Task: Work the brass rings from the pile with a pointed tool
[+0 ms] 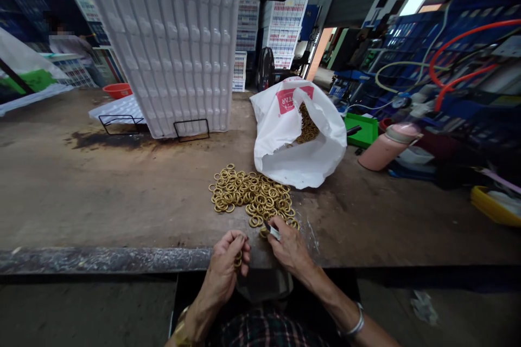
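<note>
My left hand [230, 256] is closed around a few brass-coloured rings [238, 258], just over the table's front edge. In my right hand [290, 246] is a small tool with a pale body and dark tip [273, 231]; its exact kind is unclear. A ring or two [264, 232] lie beside its tip, and I cannot tell whether the fingers touch them. Beyond both hands spreads a loose pile of brass-coloured rings [248, 192]. Behind the pile, a white plastic sack [285, 143] lies with its mouth towards me, more rings [307, 127] showing inside.
A tall translucent ribbed tray [183, 49] stands upright by a black wire stand [191, 130]. Right of the sack are a green tray [362, 129] and a pink bottle [386, 149]. An orange bowl [117, 90] sits far left; a person [73, 49] is beyond it.
</note>
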{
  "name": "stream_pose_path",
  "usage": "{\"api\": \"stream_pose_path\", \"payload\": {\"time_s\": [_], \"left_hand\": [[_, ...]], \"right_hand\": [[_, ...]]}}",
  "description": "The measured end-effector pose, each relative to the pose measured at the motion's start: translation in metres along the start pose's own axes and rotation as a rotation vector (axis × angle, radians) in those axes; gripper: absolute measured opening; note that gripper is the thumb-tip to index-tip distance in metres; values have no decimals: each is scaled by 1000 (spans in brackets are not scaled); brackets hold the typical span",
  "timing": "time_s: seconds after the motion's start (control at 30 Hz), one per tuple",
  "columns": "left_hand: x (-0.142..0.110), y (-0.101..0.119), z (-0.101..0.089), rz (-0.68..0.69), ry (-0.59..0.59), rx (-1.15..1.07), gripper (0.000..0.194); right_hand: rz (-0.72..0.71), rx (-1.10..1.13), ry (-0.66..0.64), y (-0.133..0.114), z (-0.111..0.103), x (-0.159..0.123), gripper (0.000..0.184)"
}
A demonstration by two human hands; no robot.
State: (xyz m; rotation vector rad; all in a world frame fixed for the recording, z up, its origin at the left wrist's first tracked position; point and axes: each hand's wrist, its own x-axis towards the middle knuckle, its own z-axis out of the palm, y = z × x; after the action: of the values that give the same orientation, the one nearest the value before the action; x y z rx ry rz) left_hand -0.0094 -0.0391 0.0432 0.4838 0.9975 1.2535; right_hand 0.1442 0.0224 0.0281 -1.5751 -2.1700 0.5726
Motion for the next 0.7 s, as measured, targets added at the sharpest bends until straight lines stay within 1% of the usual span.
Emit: {"api": "stream_pose_path", "payload": {"time_s": [0.1, 0.23, 0.4, 0.53, 0.7], "left_hand": [[3, 0, 1, 26, 64, 105, 35], [6, 0, 2, 19, 132, 252, 41], [8, 3, 7, 23, 126, 398, 43], [8, 4, 10, 96, 98, 473, 35], [11, 1, 6, 191, 64, 547, 27]], "right_hand": [[18, 118, -4, -1, 1, 2, 11], [8, 257, -35, -9, 1, 2, 10], [-63, 339, -110, -18, 3, -2, 10], [-92, 368, -140, -22, 4, -4, 9], [-93, 404, -144, -25, 5, -2, 13]]}}
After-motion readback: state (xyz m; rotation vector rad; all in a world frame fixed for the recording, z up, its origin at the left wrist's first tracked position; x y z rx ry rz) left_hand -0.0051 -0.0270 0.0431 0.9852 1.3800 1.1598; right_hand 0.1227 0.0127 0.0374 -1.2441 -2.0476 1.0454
